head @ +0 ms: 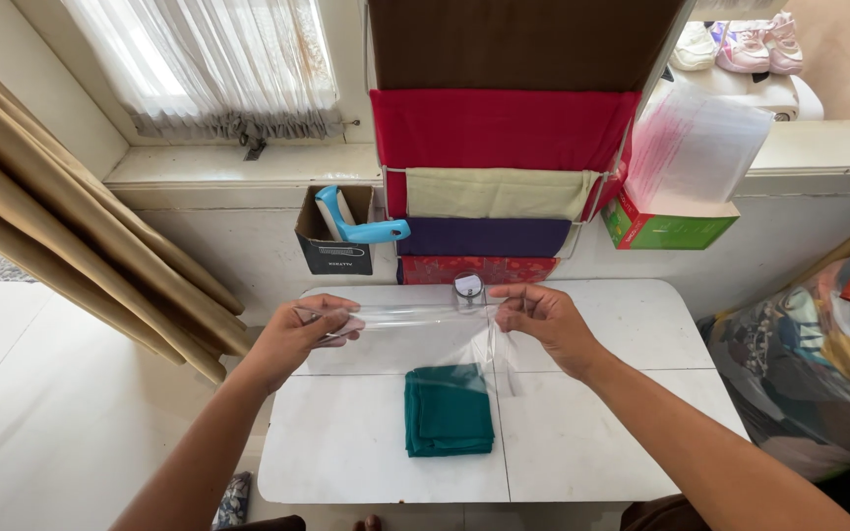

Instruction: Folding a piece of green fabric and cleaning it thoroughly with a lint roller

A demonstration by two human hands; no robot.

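Observation:
A clear plastic bag (415, 329) is stretched between both hands above a small white table (346, 442). My left hand (297, 339) pinches its left end and my right hand (543, 320) pinches its right end. Below the bag lies a folded dark green cloth (448, 411) on the table, near the middle. A small clear tape dispenser (468, 289) stands at the table's far edge, just behind the bag.
Folded cloths in brown, red, cream, purple and patterned red hang on a rack (499, 157) behind the table. A black box (332, 236) holds a blue-handled tool (361, 228). A green box (663, 228) with plastic bags sits at right; a bundle of packed cloth (819, 354) lies beside the table.

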